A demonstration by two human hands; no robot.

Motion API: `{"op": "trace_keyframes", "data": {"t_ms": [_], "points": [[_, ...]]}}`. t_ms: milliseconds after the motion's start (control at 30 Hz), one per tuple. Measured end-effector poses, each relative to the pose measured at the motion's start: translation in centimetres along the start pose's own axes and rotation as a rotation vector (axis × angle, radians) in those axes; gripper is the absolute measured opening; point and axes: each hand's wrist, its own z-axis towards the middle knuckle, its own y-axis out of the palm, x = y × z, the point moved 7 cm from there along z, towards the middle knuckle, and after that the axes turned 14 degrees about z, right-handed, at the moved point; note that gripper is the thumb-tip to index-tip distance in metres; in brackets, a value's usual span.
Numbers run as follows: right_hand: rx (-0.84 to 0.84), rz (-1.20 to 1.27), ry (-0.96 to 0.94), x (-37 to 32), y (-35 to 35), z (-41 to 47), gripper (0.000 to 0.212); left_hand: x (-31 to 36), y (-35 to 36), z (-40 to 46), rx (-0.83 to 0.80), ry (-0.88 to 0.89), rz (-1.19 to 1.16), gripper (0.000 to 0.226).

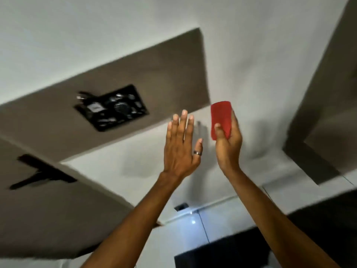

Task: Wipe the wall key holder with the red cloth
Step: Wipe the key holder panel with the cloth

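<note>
Blur smears key holder (111,107); right hand (228,140) half-covers red cloth (221,118).

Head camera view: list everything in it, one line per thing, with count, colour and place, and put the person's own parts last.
key holder: one, black, mounted on the grey-brown wall panel, left of centre; blurred, with keys at its upper left corner.
wall panel: one, grey-brown, running across the white wall.
dark wall fixture: one, black, lower left; too blurred to identify.
red cloth: one, red, folded, in the right hand, apart from the key holder.
ring: one, silver, on the left thumb.
left hand: one, open, fingers spread, empty, right of the key holder.
right hand: one, closed around the cloth.
</note>
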Motion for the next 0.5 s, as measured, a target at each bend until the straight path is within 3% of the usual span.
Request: {"op": "trace_keyframes", "data": {"t_ms": [133,233,367,500], "points": [[-0.178,-0.156,-0.618,-6.0,11.7,-4.0,0.060,-8.7,-7.6,-0.2,0.244,-0.136,0.116,0.070],[-0.286,-0.311,-0.875,-6.6,18.3,-6.4,0.055,-14.5,-11.4,-1.0,0.342,-0.211,0.172,0.072],[-0.474,-0.701,-0.927,-3.0,23.5,-7.7,0.071,-20.6,-14.0,-1.6,0.361,-0.244,0.242,0.070],[-0.424,-0.795,-1.014,-2.3,23.5,-7.0,0.070,-24.0,-14.5,-1.6,0.368,-0.214,0.296,0.066]]}}
